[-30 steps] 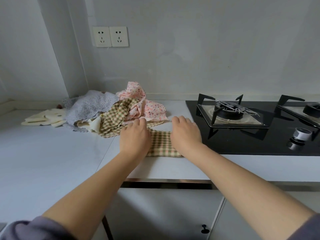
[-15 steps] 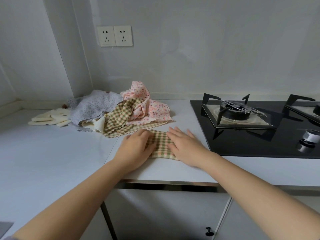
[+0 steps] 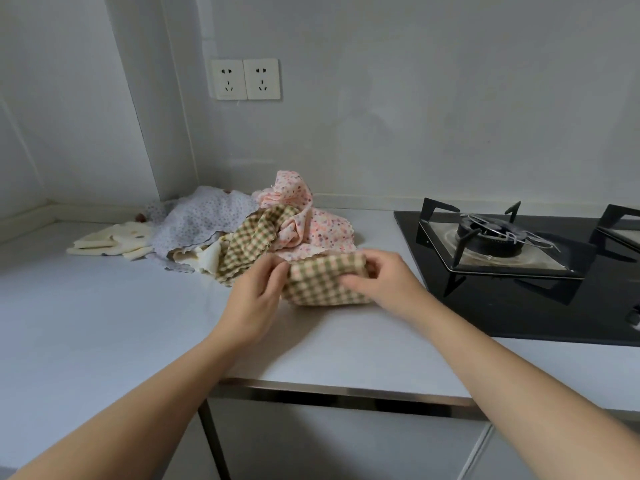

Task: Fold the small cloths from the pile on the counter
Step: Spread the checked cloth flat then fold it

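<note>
Two hands, left (image 3: pixel 258 291) and right (image 3: pixel 375 280), pinch opposite ends of checked cloth (image 3: pixel 323 284), lifting its far edge to fold, clear of pile (image 3: pixel 242 226).

hands (image 3: pixel 254 296) now gripping, checked cloth (image 3: pixel 322 285) lifted

Two hands are busy just in front of the pile (image 3: pixel 225 233): one left hand (image 3: pixel 254 296) and one right hand (image 3: pixel 384 282), sharing one held checked cloth (image 3: pixel 322 282). In the pile I count four: one other checked piece (image 3: pixel 252 240), one pink flowered cloth (image 3: pixel 311 223), one pale speckled cloth (image 3: pixel 204 220), one cream scrap (image 3: pixel 207 258). Left of the pile lies one cream stack (image 3: pixel 110 240); I can't tell how many cloths are in it. Above the pile there are two sockets (image 3: pixel 228 79) (image 3: pixel 261 79). To the pile's right is one whole burner (image 3: pixel 491 237).
</note>
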Demonstrator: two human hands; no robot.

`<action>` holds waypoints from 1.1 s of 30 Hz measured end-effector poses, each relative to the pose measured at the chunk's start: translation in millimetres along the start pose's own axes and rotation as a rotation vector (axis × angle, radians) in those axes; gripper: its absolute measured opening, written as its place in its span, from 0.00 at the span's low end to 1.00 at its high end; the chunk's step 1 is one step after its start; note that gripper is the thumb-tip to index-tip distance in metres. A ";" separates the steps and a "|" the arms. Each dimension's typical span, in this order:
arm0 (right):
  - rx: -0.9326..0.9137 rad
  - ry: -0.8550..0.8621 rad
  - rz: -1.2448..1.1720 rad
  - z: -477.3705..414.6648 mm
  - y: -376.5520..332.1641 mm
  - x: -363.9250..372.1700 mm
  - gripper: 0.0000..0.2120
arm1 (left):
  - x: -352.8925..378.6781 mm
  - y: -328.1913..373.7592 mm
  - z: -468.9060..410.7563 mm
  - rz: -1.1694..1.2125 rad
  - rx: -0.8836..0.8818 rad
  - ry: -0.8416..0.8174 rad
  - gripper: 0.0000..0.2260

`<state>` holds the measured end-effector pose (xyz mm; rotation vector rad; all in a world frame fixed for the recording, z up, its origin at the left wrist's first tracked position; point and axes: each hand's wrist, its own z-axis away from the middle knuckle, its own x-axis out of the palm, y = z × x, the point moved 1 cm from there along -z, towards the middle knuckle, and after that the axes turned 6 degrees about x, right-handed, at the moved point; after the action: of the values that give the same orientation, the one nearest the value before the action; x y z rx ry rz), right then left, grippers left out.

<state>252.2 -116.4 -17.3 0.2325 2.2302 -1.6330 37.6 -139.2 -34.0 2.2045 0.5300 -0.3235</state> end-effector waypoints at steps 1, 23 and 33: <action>0.026 0.016 -0.172 -5.1 -3.9 0.1 0.10 | -2.9 0.2 -0.9 0.056 -0.053 0.038 0.12; -0.021 -0.085 -0.574 -19.6 3.4 4.9 0.18 | -36.0 27.7 -11.4 0.001 0.177 -0.091 0.24; -0.069 -0.116 -0.524 -16.1 -2.2 4.6 0.17 | -46.5 37.5 -16.7 -0.316 0.337 -0.225 0.12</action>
<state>244.0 -102.3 -12.9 -0.4933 2.3776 -1.7495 15.5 -159.8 20.2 2.3596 0.7417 -0.8729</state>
